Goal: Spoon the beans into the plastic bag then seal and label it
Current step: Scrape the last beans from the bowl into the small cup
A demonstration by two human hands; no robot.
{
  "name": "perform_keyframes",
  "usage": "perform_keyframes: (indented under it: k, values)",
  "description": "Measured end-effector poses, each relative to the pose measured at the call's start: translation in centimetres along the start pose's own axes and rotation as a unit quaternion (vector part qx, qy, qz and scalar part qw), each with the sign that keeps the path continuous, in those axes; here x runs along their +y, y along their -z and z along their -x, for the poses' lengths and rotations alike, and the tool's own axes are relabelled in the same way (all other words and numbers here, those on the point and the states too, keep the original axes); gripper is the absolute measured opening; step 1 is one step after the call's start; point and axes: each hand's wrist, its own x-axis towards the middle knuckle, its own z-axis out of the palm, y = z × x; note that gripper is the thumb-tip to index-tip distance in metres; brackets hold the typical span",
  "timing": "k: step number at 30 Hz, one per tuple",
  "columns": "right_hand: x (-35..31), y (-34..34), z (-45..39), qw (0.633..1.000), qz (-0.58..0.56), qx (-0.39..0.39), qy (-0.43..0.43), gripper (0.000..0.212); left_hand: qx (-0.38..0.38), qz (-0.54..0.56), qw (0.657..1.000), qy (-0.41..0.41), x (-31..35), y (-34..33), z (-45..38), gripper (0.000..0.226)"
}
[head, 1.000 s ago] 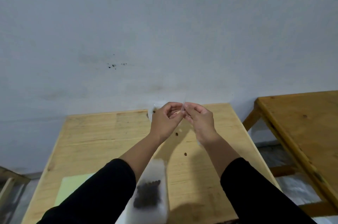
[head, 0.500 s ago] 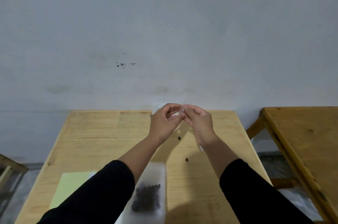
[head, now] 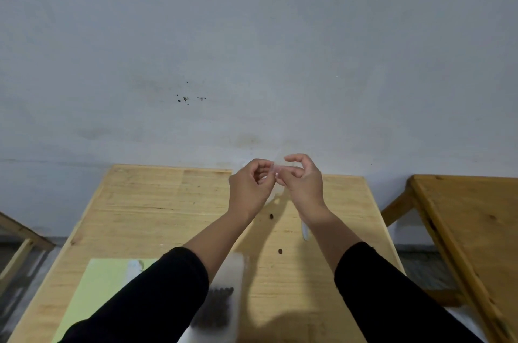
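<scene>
**Working a clear film above the far edge, beans already bagged**

Resting on the bench (head: 157,202), a pale wooden top set against a grey wall (head: 252,34), are all the task's things. A second wooden table (head: 471,216) stands apart to the right. A light green sheet (head: 101,283) lies at the near left corner, and a whitish patch on it, partly under the left sleeve, cannot be identified. The bag (head: 232,281), translucent plastic, lies at the near edge around mid-width, with a dark heap of beans (head: 217,312) showing through it; spooning therefore looks largely done. Whether its mouth is sealed cannot be told, since the near part runs under the left forearm. A slim white object (head: 305,230), perhaps the spoon's handle, lies beside the right forearm, mostly hidden. Two stray beans (head: 271,216) sit on the bare wood between the forearms, well apart from the bag.

Both hands are raised together over the far edge. The left hand (head: 249,188) and right hand (head: 301,182) meet at the fingertips, each pinching one small clear film (head: 276,170), which could be tape or a label backing; its nature is uncertain. Judged from this, sealing or labelling is in hand, and the label is not yet on the bag.

No brand, label text or other writing is legible anywhere.
</scene>
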Motion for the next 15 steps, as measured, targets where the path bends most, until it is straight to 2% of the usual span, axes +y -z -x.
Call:
perform_keyframes:
  k: [6,11,15]
  values:
    - [-0.2,0.3,-0.5,0.995,0.084,0.014,0.048,0.009,0.016,-0.054,0.998,-0.023,0.3,-1.3,-0.4,0.010]
    - [-0.6,0.9,-1.2,0.995,0.097,0.017,0.031,0.006,0.017,-0.085,0.995,-0.041,0.2,-1.9,-0.5,0.009]
    - [-0.9,1.1,-1.6,0.988,0.148,0.027,0.028,0.011,0.045,-0.093,0.994,-0.043,0.5,-1.9,-1.1,0.010]
